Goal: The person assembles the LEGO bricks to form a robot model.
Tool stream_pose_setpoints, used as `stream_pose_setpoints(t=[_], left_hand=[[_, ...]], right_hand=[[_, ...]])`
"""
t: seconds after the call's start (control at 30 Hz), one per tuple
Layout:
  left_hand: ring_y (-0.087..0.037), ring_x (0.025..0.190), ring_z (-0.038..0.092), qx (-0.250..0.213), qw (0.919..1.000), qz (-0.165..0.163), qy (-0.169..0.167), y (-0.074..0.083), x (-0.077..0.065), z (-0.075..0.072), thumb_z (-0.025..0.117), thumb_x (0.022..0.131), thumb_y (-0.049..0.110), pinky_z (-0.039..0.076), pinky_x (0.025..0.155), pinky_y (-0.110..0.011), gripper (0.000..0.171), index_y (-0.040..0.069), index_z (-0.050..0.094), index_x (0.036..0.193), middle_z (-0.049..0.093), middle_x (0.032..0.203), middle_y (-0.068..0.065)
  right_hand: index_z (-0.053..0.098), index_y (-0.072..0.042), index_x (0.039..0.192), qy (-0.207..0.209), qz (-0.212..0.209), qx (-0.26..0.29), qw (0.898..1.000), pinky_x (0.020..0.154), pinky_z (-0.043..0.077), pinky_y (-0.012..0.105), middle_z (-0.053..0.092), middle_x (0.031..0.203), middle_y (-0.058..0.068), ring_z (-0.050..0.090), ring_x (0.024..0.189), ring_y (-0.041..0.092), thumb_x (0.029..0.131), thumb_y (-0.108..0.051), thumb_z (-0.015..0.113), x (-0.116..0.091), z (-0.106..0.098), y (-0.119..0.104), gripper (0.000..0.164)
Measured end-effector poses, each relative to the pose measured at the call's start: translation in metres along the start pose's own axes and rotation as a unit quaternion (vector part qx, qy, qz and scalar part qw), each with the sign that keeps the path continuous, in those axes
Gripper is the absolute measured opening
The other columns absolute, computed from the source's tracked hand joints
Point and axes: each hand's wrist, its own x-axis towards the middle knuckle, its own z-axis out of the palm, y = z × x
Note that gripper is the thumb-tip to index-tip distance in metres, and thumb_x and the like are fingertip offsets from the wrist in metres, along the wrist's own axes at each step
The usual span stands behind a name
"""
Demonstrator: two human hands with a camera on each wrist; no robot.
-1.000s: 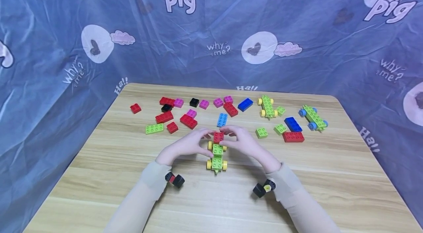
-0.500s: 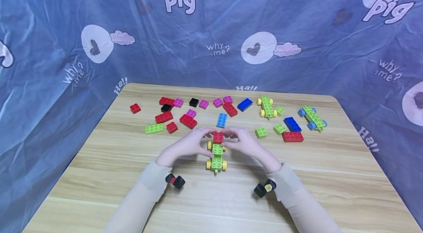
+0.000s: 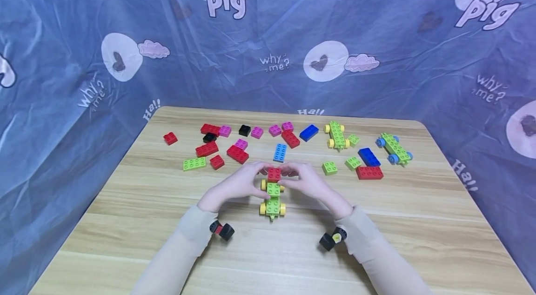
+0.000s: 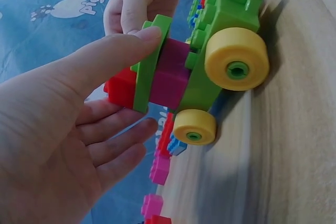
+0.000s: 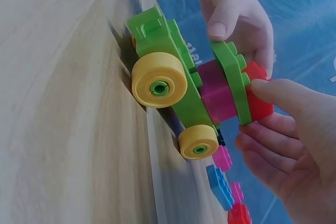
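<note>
Between both hands stands a toy car with a green base [image 3: 273,207] and yellow wheels [image 4: 237,59]. A magenta brick [image 4: 170,72] sits on that base, topped by a flat green brick [image 5: 231,77]. On the far end of the flat brick is a red brick [image 3: 274,174]. My left hand [image 3: 238,184] grips the flat green brick, thumb on its near end and fingertips by its far end. From the other side, my right hand [image 3: 311,185] pinches the red brick, its thumb at the seam with the flat brick and its fingertips below.
Loose bricks lie across the back of the wooden table [image 3: 138,220], among them a light blue one [image 3: 280,152] just beyond the hands. Two more wheeled green bases, one with yellow wheels [image 3: 337,135] and one with blue wheels [image 3: 394,148], stand at the back right.
The head view has shifted slightly, so the scene sits a little further left. Both hands keep to the same place on the toy car.
</note>
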Motion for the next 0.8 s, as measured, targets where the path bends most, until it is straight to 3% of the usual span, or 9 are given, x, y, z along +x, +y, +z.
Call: stream_pose_setpoints(t=[0.3,0.8], left_hand=[[-0.023,0.118,0.055,0.015,0.9993,-0.033,-0.001,-0.003,-0.006,-0.015,0.087,0.068,0.027,0.045,0.102,-0.043,0.075,0.008,0.053,0.132,0.060,0.125,-0.006],[-0.027,0.118,0.055,0.018,0.9972,-0.066,-0.030,-0.016,-0.025,-0.049,0.087,0.067,0.020,0.045,0.101,-0.048,0.074,0.005,0.052,0.129,0.059,0.124,-0.010]], right_hand=[[0.064,0.001,0.119,-0.002,-0.005,0.005,1.000,0.092,0.052,0.040,0.069,0.112,0.014,0.065,0.102,0.026,0.087,-0.022,0.070,0.010,0.011,-0.008,0.040],[0.062,0.003,0.120,-0.002,-0.009,0.047,0.999,0.090,0.053,0.034,0.068,0.115,0.016,0.065,0.101,0.025,0.087,-0.019,0.070,0.040,0.043,-0.023,0.040]])
